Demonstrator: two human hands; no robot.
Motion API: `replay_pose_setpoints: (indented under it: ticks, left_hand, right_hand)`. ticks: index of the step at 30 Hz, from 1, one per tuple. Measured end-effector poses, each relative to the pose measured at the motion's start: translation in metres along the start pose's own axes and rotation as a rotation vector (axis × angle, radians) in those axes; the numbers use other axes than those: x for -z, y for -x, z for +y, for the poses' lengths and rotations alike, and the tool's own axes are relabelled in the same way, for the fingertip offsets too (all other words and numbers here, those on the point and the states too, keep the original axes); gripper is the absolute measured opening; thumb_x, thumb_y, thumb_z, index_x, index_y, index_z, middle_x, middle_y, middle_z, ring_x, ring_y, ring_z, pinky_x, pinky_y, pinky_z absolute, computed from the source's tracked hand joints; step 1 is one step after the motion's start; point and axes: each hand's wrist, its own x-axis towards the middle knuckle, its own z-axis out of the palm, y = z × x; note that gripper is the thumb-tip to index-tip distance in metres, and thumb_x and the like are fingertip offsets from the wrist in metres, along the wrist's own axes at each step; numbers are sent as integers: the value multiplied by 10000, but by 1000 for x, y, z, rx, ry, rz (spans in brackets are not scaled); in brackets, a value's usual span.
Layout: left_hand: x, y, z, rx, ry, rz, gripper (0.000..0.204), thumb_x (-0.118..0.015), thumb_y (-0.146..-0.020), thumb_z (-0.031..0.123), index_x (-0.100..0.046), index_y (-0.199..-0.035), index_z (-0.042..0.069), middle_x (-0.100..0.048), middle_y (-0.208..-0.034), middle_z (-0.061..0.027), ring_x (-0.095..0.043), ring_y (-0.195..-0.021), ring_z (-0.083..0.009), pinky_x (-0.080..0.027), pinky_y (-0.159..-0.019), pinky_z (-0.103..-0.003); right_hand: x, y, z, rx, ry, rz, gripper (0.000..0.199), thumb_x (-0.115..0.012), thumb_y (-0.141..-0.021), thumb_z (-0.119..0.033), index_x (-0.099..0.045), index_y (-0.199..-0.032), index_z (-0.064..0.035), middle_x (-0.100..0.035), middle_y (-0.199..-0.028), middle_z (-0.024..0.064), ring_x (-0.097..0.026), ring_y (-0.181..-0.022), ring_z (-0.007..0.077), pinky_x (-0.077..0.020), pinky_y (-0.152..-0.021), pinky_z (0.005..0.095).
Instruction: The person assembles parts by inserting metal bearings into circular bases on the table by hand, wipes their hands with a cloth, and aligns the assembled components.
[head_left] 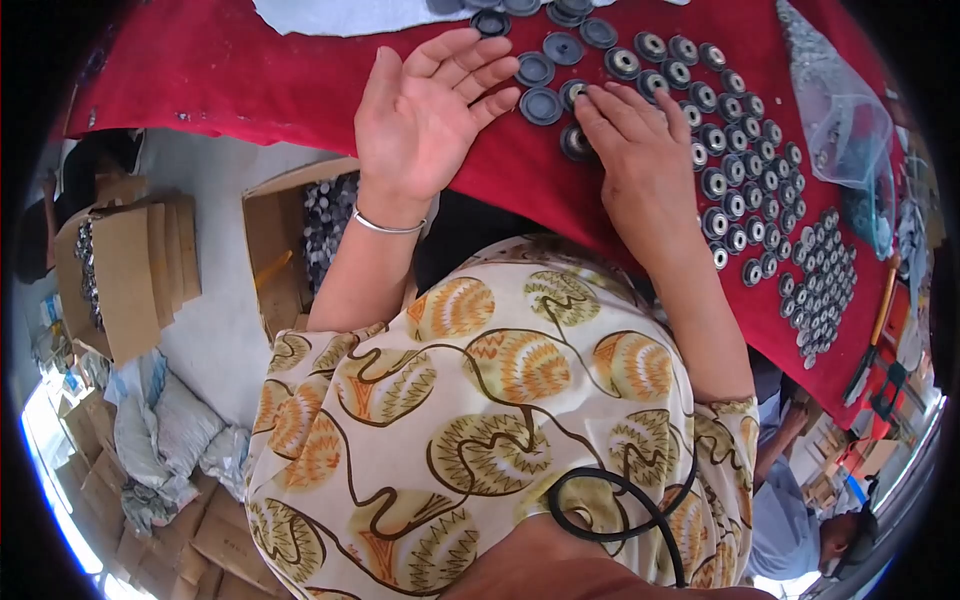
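My left hand (425,125) is raised over the red cloth, palm up, fingers loosely spread and holding nothing. A silver bangle (390,226) circles that wrist. My right hand (645,155) lies palm down at the near edge of a group of dark round caps, its fingers stretched out and its thumb hidden. Its fingertips reach a dark cap with a metal ring (572,93), and a second ringed cap (573,143) sits just below them. Between my hands, plain grey caps (541,105) without rings lie on the cloth.
Many ringed caps (735,205) cover the right of the red cloth (250,80), with smaller ringed pieces (820,290) beyond. A clear plastic bag (845,130) lies far right. A cardboard box (275,215) of dark parts stands below left. Another person (790,520) is at lower right.
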Motion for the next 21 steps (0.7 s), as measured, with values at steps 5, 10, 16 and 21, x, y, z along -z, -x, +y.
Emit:
replay_pose_setpoints:
  ticks: [5, 10, 16, 21]
  left_hand:
    - [-4, 17, 0, 18, -37, -77, 593, -333, -1008, 456, -462, -1314, -35, -509, -1319, -262, -515, -1196, -369, -415, -1013, -493]
    - [-4, 53, 11, 93, -546, -102, 457, -439, -999, 379, -532, -1140, -45, -613, -1131, -208, -637, -978, -285, -543, -813, -390]
    - [65, 107, 8, 702, -1948, 211, 270, -564, -934, 256, -635, -853, 7, -657, -816, -74, -613, -752, -150, -489, -686, -290]
    - [41, 85, -9, 159, -1616, 325, 168, -639, -869, 178, -639, -877, 10, -615, -748, -104, -612, -677, -189, -479, -668, -281]
  right_hand:
    - [-7, 0, 10, 16, -116, 71, 327, -538, -804, -4, -640, -1109, -68, -622, -1183, 83, -529, -1192, 260, -334, -1059, 475]
    - [3, 15, 25, -70, -201, 212, 304, -595, -818, -11, -635, -1115, -60, -626, -1148, 111, -552, -1139, 292, -392, -988, 450]
    - [-7, 47, 26, -198, -365, 237, 235, -614, -855, -37, -650, -1087, -54, -641, -1104, 120, -587, -1046, 307, -437, -904, 400]
    - [-13, 62, 30, -271, -398, 233, 226, -618, -853, -31, -661, -1073, -57, -656, -1071, 123, -619, -971, 310, -468, -862, 374]
